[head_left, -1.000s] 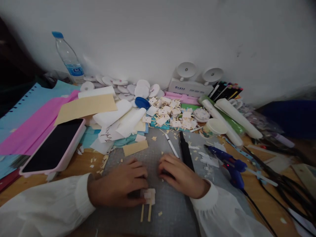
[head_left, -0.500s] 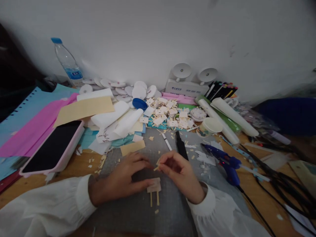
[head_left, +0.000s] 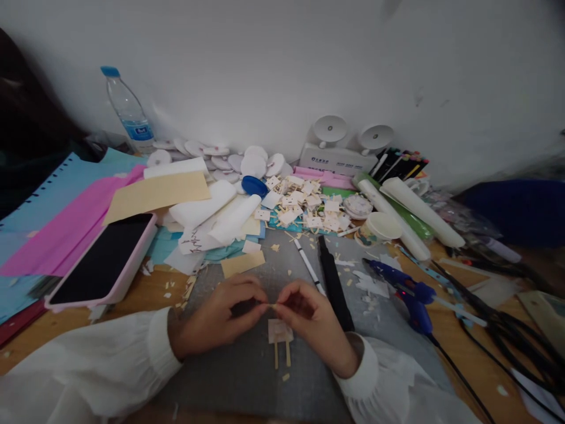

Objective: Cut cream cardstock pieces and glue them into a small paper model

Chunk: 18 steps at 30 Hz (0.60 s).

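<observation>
My left hand (head_left: 229, 312) and my right hand (head_left: 311, 321) meet over the grey mat (head_left: 220, 377). Between their pinched fingertips is a small tan paper strip (head_left: 272, 305), mostly hidden by the fingers. Just below them, a pale paper square (head_left: 279, 331) lies on the mat with two tan strips sticking down from it like legs. A tiny tan scrap (head_left: 286, 377) rests beneath it. Beyond the hands are a piece of tan paper (head_left: 242, 264) and a white pen (head_left: 309, 265). A black long-handled tool (head_left: 332, 282) lies beside my right hand.
A blue glue gun (head_left: 404, 288) with a cord and black scissors (head_left: 498, 324) lie at right. Many small paper figures (head_left: 304, 203) are heaped at the back near a paper cup (head_left: 378, 228). At left are a phone (head_left: 103, 259) and a water bottle (head_left: 130, 112).
My left hand has closed its fingers and come to the strip, which my right hand alone held before. The view has shifted slightly, so everything sits a little further right.
</observation>
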{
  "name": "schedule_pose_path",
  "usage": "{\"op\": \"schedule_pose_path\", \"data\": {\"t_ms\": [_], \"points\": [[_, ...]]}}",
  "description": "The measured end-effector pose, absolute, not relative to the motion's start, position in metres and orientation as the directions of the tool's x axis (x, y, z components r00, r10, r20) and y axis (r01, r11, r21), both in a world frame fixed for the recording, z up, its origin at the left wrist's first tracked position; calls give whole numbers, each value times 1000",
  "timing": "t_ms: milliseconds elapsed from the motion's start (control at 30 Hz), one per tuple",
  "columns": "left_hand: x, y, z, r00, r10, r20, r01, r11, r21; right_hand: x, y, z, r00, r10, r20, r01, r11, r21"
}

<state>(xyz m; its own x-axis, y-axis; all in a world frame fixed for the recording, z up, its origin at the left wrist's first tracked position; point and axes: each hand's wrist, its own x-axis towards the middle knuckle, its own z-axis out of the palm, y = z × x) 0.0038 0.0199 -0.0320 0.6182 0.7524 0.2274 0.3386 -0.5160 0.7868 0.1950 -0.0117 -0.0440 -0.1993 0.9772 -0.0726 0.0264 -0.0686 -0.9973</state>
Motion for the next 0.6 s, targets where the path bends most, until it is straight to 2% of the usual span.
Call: {"op": "schedule_pose_path", "data": {"t_ms": [267, 367, 500, 600], "points": [[3, 19, -30, 647, 723, 241, 296, -530, 795, 196, -14, -44, -237, 971, -35, 68, -19, -998], [3, 19, -28, 630, 738, 242, 288, -511, 810, 205, -12, -38, -362, 931, 46, 232, 138, -963], [2, 18, -28, 590, 770, 241, 272, -471, 839, 219, -8, -31, -610, 788, 83, 447, 429, -785], [1, 19, -29, 572, 784, 243, 264, -456, 850, 222, -7, -31, -666, 744, 55, 504, 503, -702]]}}
